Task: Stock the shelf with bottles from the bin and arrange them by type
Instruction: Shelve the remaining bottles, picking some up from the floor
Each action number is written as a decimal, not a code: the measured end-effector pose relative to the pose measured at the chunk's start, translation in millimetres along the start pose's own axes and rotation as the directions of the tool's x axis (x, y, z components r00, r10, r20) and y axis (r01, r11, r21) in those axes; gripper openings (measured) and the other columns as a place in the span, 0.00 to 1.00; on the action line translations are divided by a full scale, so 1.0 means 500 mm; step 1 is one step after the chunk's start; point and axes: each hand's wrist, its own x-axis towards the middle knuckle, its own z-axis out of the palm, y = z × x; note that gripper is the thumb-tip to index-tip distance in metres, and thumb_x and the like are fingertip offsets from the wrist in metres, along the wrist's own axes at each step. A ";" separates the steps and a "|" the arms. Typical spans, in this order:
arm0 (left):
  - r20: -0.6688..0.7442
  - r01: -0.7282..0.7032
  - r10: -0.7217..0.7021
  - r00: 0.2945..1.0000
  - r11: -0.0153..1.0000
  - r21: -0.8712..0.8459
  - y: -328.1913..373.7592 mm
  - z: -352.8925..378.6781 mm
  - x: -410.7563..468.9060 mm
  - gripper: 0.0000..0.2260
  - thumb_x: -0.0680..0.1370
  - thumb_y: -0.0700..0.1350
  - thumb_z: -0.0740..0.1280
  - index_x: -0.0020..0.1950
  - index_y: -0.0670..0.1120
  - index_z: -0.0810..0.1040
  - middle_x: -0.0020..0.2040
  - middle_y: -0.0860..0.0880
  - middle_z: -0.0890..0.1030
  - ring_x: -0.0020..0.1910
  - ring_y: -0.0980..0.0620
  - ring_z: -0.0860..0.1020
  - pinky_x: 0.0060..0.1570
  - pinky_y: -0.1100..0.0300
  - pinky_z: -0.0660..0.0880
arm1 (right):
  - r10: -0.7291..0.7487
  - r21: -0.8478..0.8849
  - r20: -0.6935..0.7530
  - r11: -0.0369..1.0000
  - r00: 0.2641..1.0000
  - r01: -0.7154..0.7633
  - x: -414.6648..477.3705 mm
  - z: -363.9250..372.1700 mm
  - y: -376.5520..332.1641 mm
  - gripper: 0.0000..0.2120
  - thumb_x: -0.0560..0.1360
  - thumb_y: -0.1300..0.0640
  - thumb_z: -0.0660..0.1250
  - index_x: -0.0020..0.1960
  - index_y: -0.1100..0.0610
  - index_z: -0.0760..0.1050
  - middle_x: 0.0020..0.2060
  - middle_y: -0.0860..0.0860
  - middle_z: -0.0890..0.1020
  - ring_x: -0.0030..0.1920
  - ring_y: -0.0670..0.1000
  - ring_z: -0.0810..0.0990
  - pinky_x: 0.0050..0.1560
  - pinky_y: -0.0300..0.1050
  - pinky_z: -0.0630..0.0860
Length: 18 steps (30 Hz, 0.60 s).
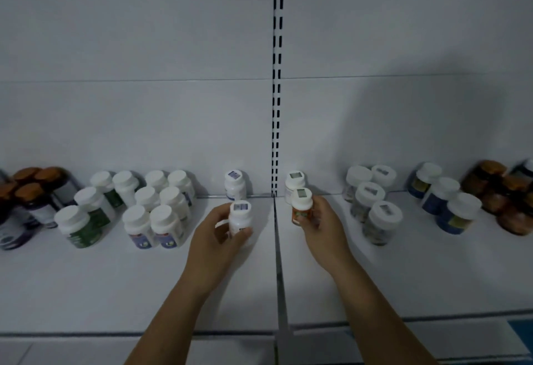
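From my remote seat, the shelf (115, 278) looks well on its way. At nine o'clock sit the orange-capped dark bottles (27, 191), then a file of green-labelled bottles (78, 223), then a tidy block of white bottles with purplish labels (161, 214), each kind grouped apart.

Towards eleven o'clock a lone white bottle (235, 184) stands against the back wall. Just in front of it my left hand (213, 238) has its fingers wrapped round a matching white bottle (240, 216), upright and low over the shelf; I cannot tell whether its base touches.

Past the slotted upright (277, 105) at twelve o'clock, my right hand (323, 223) grips an orange-labelled bottle (301, 206), fingers curled round its body, just in front of another white-capped bottle (294, 184).

At two o'clock come the clear jars (372, 209), then blue-labelled bottles (444, 200), and at three o'clock the amber bottles (501, 194).

I judge the sorting mostly done. These two middle rows have only begun, and the bin is out of view, so I cannot say how much stock remains.
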 end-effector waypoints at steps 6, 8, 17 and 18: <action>-0.082 -0.015 0.012 0.997 0.999 -0.029 -0.029 -0.002 0.045 0.19 0.77 0.37 0.77 0.64 0.50 0.79 0.59 0.57 0.85 0.57 0.59 0.83 0.58 0.60 0.81 | -0.009 -0.083 -0.036 0.997 0.999 0.006 0.013 0.023 0.011 0.20 0.79 0.54 0.70 0.69 0.44 0.74 0.60 0.41 0.83 0.62 0.45 0.82 0.66 0.57 0.78; -0.109 -0.021 0.019 0.994 1.000 -0.022 -0.032 -0.003 0.062 0.18 0.77 0.37 0.76 0.64 0.50 0.79 0.59 0.58 0.84 0.56 0.61 0.83 0.57 0.61 0.81 | -0.015 -0.142 -0.049 0.990 0.999 0.008 0.016 0.029 0.011 0.22 0.78 0.51 0.70 0.71 0.43 0.72 0.62 0.41 0.83 0.63 0.46 0.82 0.65 0.58 0.79; -0.125 -0.051 0.050 0.991 0.999 -0.002 -0.052 0.000 0.096 0.20 0.78 0.37 0.75 0.67 0.50 0.78 0.60 0.57 0.83 0.56 0.63 0.82 0.56 0.64 0.80 | -0.038 -0.233 -0.062 0.972 0.997 0.022 0.014 0.035 0.013 0.23 0.80 0.55 0.70 0.72 0.42 0.71 0.61 0.42 0.83 0.62 0.46 0.82 0.63 0.57 0.79; -0.121 -0.049 0.049 0.991 0.999 0.000 -0.053 0.000 0.094 0.20 0.78 0.37 0.76 0.67 0.50 0.78 0.60 0.58 0.83 0.56 0.64 0.82 0.55 0.66 0.80 | -0.034 -0.233 -0.060 0.972 0.998 0.020 0.012 0.034 0.011 0.23 0.80 0.55 0.70 0.72 0.41 0.71 0.61 0.41 0.83 0.62 0.46 0.82 0.63 0.57 0.79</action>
